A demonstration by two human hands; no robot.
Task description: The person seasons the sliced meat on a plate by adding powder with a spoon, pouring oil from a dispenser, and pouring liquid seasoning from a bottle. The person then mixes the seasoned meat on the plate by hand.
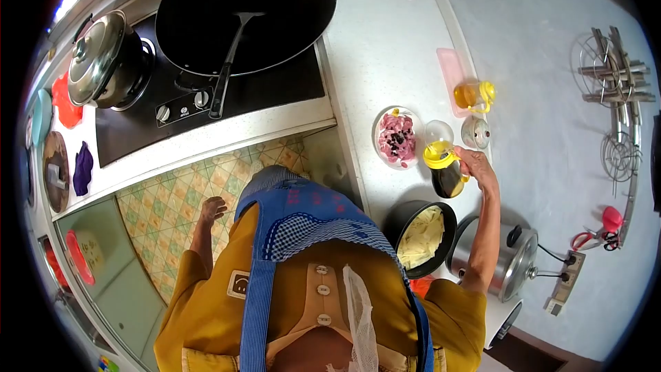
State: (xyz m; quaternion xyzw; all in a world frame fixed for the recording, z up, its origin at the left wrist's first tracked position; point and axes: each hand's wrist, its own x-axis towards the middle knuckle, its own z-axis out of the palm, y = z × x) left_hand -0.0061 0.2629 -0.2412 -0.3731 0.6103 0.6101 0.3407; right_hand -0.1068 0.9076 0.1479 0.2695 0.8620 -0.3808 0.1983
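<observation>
My right hand (476, 165) grips the handle of a yellow-lidded glass bottle (449, 182) with dark liquid in it. The bottle is over the white counter, close to a small clear glass container (436, 129). Just left of these sits a white plate (378, 143) of sliced raw meat (397, 131) with dark bits on top. Nearer my body, a black pot (394, 224) contains pale sliced pieces (422, 238). Away from the counter, my left hand (213, 209) hangs over the tiled floor, holding nothing, its fingers loosely apart.
A large black wok (289, 21) with a metal spatula (233, 62) in it rests on the stove (275, 93). A lidded pot (103, 62) stands to its left. An oil bottle (470, 96), a small lidded jar (475, 132) and an electric cooker (502, 255) line the right wall.
</observation>
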